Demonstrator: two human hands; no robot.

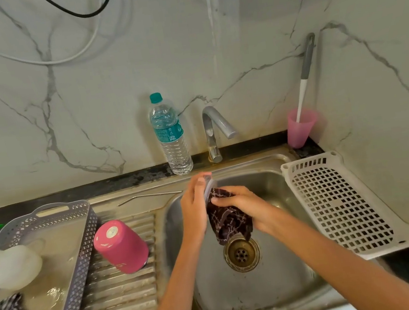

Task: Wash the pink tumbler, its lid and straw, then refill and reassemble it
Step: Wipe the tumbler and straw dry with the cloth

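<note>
over the sink [282, 288], the left hand [194, 205] grips the lid [208, 184] by its rim; the right hand [245, 201] presses a bunched cloth [230, 223] against it; light, stiff, likely slippery wet; pink tumbler [120, 246] upturned on the drainboard [128, 297].

You see soft, even, fairly bright light with only faint shadows. A pale reflection streaks the wall [213, 35], and wet glare shines on the grey tray [52, 294]. Your left hand [193, 206] and right hand [244, 201] look sharp; wide-angle bending curves the edges.

Print on the water bottle [171, 138] is too small to read.
</note>
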